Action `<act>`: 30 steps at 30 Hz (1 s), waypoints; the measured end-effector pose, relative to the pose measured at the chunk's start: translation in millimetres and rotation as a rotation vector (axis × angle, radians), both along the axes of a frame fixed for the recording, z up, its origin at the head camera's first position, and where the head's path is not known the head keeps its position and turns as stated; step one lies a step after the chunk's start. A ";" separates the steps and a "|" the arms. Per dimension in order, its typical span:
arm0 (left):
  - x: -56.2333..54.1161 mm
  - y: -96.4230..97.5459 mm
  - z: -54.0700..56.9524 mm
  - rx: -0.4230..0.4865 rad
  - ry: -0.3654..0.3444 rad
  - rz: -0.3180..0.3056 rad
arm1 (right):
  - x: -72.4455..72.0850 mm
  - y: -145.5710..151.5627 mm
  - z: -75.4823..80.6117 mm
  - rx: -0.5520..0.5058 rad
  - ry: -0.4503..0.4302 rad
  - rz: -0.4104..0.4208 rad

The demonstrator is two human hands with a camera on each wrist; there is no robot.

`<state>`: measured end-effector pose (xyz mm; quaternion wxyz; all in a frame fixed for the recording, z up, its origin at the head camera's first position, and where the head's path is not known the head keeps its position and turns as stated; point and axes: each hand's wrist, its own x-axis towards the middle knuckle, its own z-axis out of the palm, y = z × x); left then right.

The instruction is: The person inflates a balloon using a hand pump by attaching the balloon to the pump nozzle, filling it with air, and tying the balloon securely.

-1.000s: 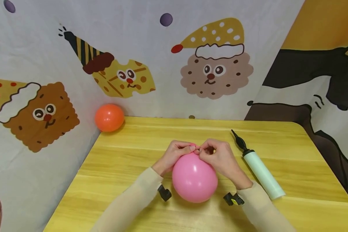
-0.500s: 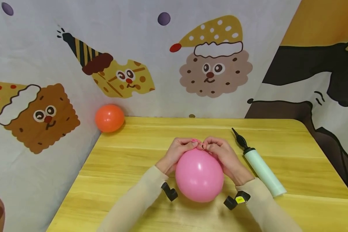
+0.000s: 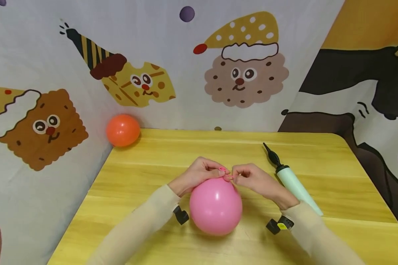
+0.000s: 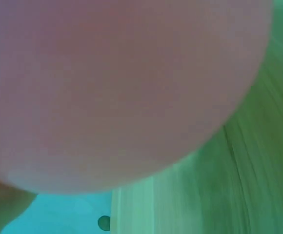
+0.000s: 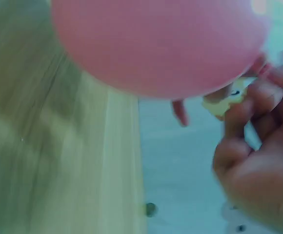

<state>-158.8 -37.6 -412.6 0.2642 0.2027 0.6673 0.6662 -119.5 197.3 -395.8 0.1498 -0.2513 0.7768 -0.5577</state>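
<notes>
A round, inflated pink balloon (image 3: 215,208) sits between both hands in the head view, neck end facing away. My left hand (image 3: 197,175) pinches the balloon's neck at the top, where a small pink loop shows by the thumb. Just to the right, my right hand (image 3: 257,181) pinches a short stretched pink piece of the neck. The balloon (image 4: 122,97) fills most of the left wrist view and hides the left fingers' work. In the right wrist view, the curled right hand (image 5: 261,165) is beside the balloon (image 5: 161,48); the exact grip is blurred.
A mint-green hand pump (image 3: 296,186) with a black nozzle lies right of the right hand, partly behind that forearm. An orange balloon (image 3: 123,130) rests at the table's far left corner. A cartoon-printed cloth (image 3: 185,114) hangs behind the wooden table (image 3: 146,158).
The right hand has drawn away to the right from the left hand, with a bit of the neck stretched between them. The pink balloon and left hand have shifted slightly left.
</notes>
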 end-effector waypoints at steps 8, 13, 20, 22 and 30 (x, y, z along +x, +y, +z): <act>1.4 -1.4 -3.9 -0.016 0.036 0.019 | 6.3 -14.7 0.7 0.243 0.150 -0.298; 2.0 6.6 -0.4 0.024 0.116 0.191 | 0.7 -27.0 -3.8 0.150 0.158 -0.503; 0.1 13.1 5.1 0.044 0.152 0.314 | -6.7 -31.5 -2.8 0.146 0.310 -0.580; -1.7 13.3 4.7 0.053 0.136 0.315 | -7.0 -31.6 -2.4 0.148 0.392 -0.587; -3.4 9.8 5.7 0.078 -0.051 0.277 | -12.8 -29.3 -8.1 0.252 1.059 -0.527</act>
